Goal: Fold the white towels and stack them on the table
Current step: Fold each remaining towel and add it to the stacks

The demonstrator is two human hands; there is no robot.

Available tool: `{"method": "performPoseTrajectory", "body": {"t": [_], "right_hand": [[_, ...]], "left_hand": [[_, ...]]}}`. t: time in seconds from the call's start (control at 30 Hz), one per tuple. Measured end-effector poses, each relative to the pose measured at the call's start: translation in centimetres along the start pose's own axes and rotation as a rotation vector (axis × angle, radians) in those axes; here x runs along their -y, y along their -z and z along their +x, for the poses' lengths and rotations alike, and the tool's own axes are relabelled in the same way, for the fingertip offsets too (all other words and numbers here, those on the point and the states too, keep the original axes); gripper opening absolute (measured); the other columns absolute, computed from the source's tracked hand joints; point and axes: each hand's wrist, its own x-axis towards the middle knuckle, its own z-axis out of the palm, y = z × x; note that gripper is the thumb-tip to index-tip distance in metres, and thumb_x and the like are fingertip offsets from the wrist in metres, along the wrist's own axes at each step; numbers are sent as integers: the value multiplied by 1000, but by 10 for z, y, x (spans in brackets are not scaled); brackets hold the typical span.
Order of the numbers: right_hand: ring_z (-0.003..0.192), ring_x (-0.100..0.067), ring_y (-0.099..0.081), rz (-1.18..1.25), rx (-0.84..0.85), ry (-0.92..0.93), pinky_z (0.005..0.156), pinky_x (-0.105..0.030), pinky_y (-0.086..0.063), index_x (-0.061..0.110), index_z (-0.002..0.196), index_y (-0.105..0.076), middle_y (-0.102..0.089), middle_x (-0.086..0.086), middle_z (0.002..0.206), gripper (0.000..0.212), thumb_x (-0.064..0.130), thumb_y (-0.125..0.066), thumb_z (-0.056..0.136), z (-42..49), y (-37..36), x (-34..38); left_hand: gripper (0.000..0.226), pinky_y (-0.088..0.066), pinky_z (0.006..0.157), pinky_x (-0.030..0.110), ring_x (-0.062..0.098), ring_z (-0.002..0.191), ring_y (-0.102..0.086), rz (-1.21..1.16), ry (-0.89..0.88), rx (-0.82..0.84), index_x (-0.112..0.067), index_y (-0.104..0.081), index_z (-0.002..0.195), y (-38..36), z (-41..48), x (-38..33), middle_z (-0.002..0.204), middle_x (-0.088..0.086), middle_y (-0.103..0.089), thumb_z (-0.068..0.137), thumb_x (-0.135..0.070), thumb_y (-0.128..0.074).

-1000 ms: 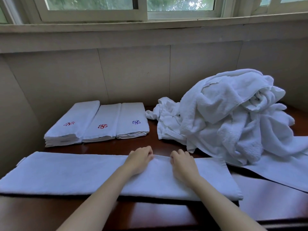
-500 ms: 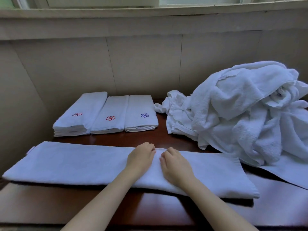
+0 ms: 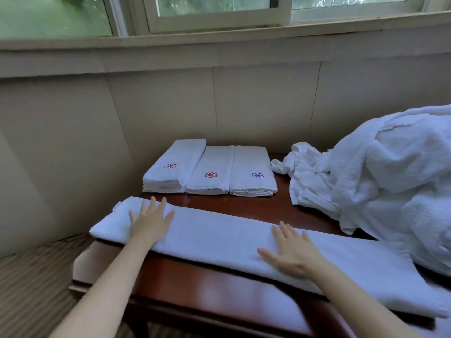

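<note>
A long white towel (image 3: 219, 235), folded lengthwise into a strip, lies across the front of the dark wooden table (image 3: 195, 281). My left hand (image 3: 151, 222) presses flat on its left end with fingers spread. My right hand (image 3: 292, 252) lies flat on the strip right of its middle, fingers straight. Behind the strip, three folded towel stacks sit side by side: left stack (image 3: 174, 167) and middle stack (image 3: 211, 170) with red emblems, right stack (image 3: 252, 170) with a blue emblem. A heap of unfolded white towels (image 3: 380, 176) fills the right side.
A beige panelled wall (image 3: 170, 106) runs behind the table, with a window sill (image 3: 219, 35) above. The table's left edge drops to striped carpet (image 3: 31, 284). The strip's left end overhangs that edge slightly.
Both hands were together at the towel's middle with fingers curled over its far edge; they have slid apart, left hand to the left end, and now lie flat. The view has shifted left.
</note>
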Motion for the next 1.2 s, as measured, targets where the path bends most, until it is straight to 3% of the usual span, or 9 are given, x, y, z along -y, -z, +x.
{"method": "performPoseTrajectory", "body": {"t": [0.27,0.33,0.47,0.6,0.73,0.87,0.97,1.07,1.2], "right_hand": [[147,-29,9,-18,-123,-99,111,-60,4,41,150,0,7,-6,161,87,85,-6,74,14,-20,21],[147,-28,8,-18,-126,-91,111,-60,4,43,149,-1,7,-3,161,84,83,-7,76,14,-21,19],[147,-27,6,-12,-133,-91,112,-59,4,42,149,-6,3,-3,161,74,76,-13,84,10,-18,23],[147,-27,6,1,-131,-88,113,-58,4,41,150,-6,3,-3,161,69,71,-15,89,6,-16,23],[148,-24,7,79,-91,-55,114,-54,6,37,151,-14,2,-2,161,62,63,-20,94,-3,-9,22],[139,-22,-34,1290,2,-119,113,-42,-23,18,129,-54,-43,-9,147,58,57,-28,97,-19,37,22],[109,-35,-62,1908,154,-129,88,-46,-49,7,121,-61,-64,-19,122,68,63,-36,93,-32,68,10],[91,-31,-64,1429,76,-317,85,-38,-49,-5,117,-59,-65,-17,102,46,32,-60,90,-42,69,1],[70,-23,-53,1156,-113,-487,59,-24,-41,-7,108,-50,-53,-13,80,27,5,-55,84,-52,63,-24]], "left_hand": [[64,-38,103,45,36,127,-40,-1270,731,-496,-5,-29,142,1,-57,34,144,19,-34,85,-11,-58],[36,-46,90,34,25,114,-55,-1771,921,-366,-9,-48,128,24,-48,38,127,8,-54,93,-13,-51],[21,-43,65,16,12,64,-51,-1939,1290,-168,-15,-50,70,57,-29,36,72,-4,-52,90,-16,-55],[34,-38,77,7,16,121,-50,-1623,883,-367,-24,-45,132,58,-8,33,134,-10,-48,99,-17,-46],[36,-48,87,36,29,110,-56,-1426,292,-486,-22,-58,120,80,-35,4,114,5,-63,88,-16,-42],[11,-39,63,27,8,70,-52,-958,-461,-263,-27,-60,85,90,-72,-63,73,-10,-57,92,-20,-56],[19,-43,73,9,-6,87,-55,-603,-860,200,-46,-61,109,82,-113,-115,93,-30,-59,94,-37,-56],[34,-27,95,-1,-17,117,-40,-367,-964,457,-39,-53,131,64,-134,-142,129,-33,-47,98,-37,-48],[35,-23,105,14,-1,132,-34,-350,-845,384,-33,-51,134,54,-131,-150,142,-17,-42,100,-33,-45]]}}
